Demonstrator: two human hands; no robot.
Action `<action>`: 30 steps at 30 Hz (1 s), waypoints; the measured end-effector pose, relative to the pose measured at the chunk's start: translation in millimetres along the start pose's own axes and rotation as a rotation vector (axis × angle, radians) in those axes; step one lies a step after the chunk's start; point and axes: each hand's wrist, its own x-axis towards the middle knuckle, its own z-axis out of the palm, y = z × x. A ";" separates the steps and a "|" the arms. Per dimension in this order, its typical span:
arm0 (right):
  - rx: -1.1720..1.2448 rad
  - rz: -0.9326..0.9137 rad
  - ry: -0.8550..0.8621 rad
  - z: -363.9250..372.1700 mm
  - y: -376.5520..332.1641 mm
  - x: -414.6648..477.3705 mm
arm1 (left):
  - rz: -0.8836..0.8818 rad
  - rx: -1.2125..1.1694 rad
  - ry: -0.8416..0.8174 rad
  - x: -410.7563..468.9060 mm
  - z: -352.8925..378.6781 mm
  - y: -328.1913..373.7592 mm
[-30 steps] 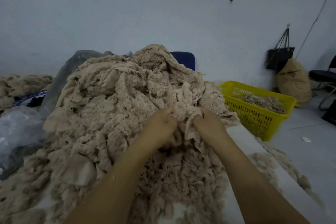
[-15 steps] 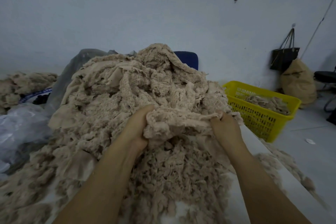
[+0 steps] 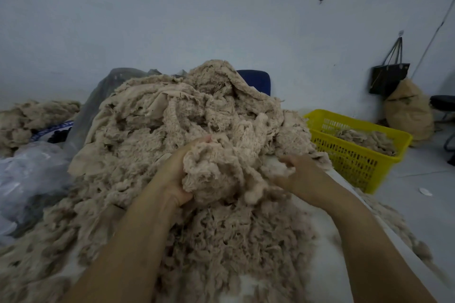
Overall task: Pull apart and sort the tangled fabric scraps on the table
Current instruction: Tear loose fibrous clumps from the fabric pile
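Observation:
A big heap of tangled beige fabric scraps (image 3: 157,130) covers the white table (image 3: 325,236). My left hand (image 3: 176,170) grips a fluffy clump of scraps (image 3: 214,172) at the front of the heap, its fingers curled round the clump's left side. To the right of the clump, my right hand (image 3: 299,174) pinches a paler tuft (image 3: 275,167) at the clump's edge. Both forearms reach in from below. Loose shredded scraps (image 3: 234,241) lie spread beneath the hands.
A yellow plastic basket (image 3: 384,152) holding some scraps stands on the floor at right. Clear plastic bags (image 3: 32,174) lie at left, with another scrap pile (image 3: 32,115) behind. A blue chair back (image 3: 256,80), a black bag (image 3: 387,77) and a tan sack (image 3: 408,110) stand by the wall.
The hands first spread apart, stretching a strip of fabric between them. Now they have come closer and lower, with the fabric bunched into a clump in the left hand.

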 end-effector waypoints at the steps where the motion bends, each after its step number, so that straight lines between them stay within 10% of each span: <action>1: 0.024 -0.081 0.041 -0.6 -10.5 -2.6 | 0.003 0.003 -0.008 -0.5 1.6 -1.4; 8: 0.342 -0.322 0.038 36.6 -50.8 -7.5 | 0.002 0.192 -0.092 -4.1 9.1 -10.9; 13: 0.820 -0.147 0.046 31.3 -50.0 -3.6 | 0.043 0.513 -0.131 -9.6 1.6 -8.1; 19: 0.775 -0.180 0.094 37.4 -55.4 -3.0 | 0.295 0.867 -0.099 -2.3 13.3 -18.2; 30: 0.501 -0.338 0.073 51.7 -49.9 -10.9 | 0.320 0.595 0.111 0.0 28.6 -32.4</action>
